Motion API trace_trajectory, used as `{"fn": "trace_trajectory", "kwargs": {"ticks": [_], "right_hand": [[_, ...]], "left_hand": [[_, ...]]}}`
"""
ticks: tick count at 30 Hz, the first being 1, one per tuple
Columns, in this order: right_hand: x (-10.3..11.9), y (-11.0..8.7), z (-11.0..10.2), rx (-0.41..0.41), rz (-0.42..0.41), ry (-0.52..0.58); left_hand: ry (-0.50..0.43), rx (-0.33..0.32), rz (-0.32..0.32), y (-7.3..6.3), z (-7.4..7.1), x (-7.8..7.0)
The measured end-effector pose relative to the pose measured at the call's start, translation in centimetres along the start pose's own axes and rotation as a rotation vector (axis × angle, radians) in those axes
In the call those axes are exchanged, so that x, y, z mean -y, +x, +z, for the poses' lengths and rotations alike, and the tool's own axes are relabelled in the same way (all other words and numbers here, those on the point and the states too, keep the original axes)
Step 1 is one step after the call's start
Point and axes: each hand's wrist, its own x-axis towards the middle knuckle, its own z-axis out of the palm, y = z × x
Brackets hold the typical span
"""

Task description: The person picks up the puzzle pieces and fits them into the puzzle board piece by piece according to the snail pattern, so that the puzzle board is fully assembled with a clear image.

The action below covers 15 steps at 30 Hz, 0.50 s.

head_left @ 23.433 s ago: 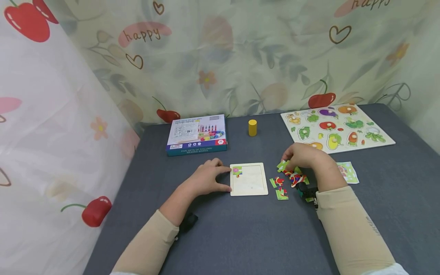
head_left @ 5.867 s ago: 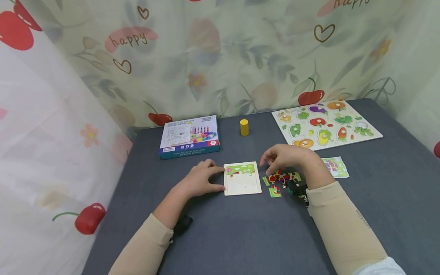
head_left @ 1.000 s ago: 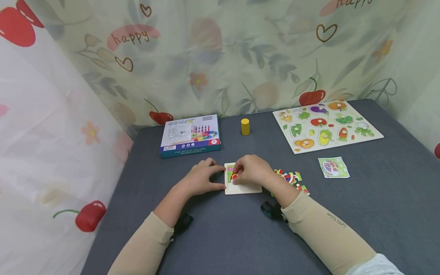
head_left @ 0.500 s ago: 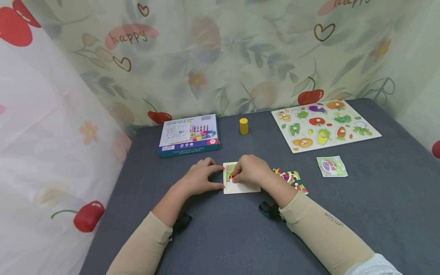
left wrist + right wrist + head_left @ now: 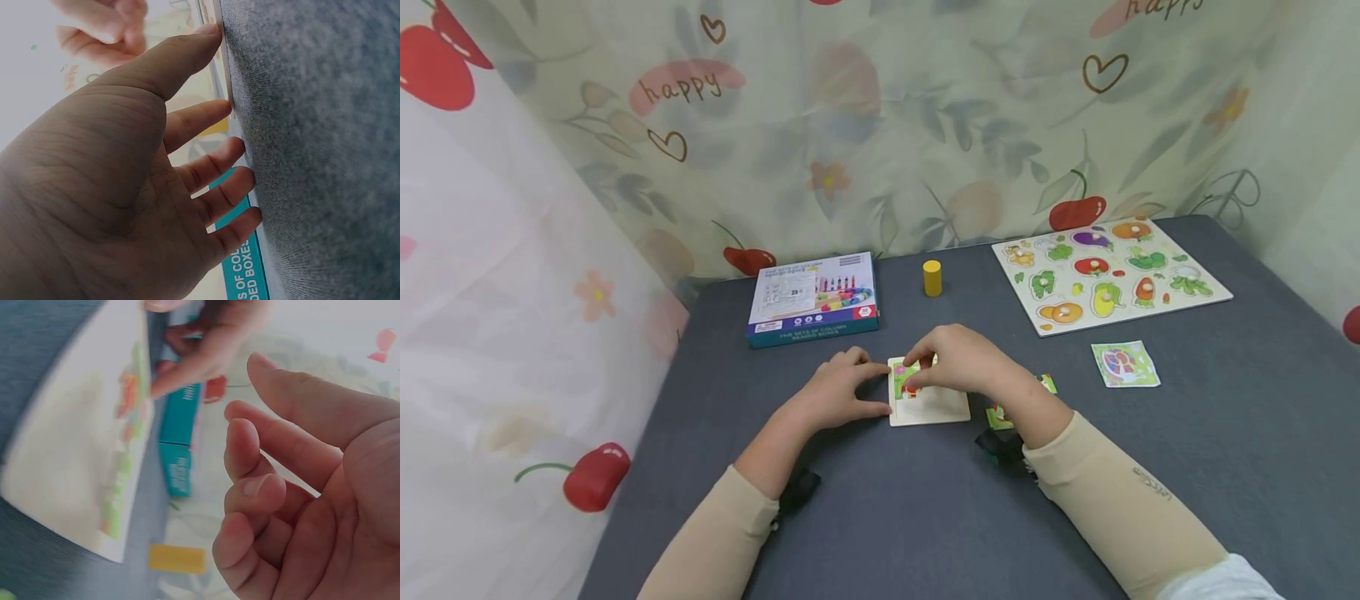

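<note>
In the head view a small pale wooden puzzle tray (image 5: 940, 410) lies flat on the dark grey tabletop. My left hand (image 5: 841, 388) touches its left edge with the tips of thumb and index finger, the other fingers spread. Over the tray hovers my right hand (image 5: 964, 360), thumb and index finger apart with nothing between them, the other fingers loosely curled in the right wrist view. Green and red puzzle pieces (image 5: 128, 394) line the tray's top and upper left; the right hand partly hides them in the head view. Loose puzzle pieces (image 5: 999, 418) lie under the right forearm, mostly covered.
A picture card (image 5: 1125, 365) lies right of the loose pieces. Behind stand a flat toy box (image 5: 812, 300) at left and a yellow cylinder (image 5: 932, 279) in the middle. A large vegetable puzzle board (image 5: 1108, 321) occupies the back right, before a patterned curtain.
My right hand has let go of a red and green piece, now in the tray's left side under the top row, and has lifted slightly. The left hand stays at the tray's edge.
</note>
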Motion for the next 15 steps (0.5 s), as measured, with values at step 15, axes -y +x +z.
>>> {"fn": "trace_trajectory", "kwargs": {"ticks": [15], "right_hand": [[3.1, -4.1, -4.3, -0.039, -0.103, 0.045]], "left_hand": [[-0.002, 0.009, -0.022, 0.0, -0.1, -0.1]]}}
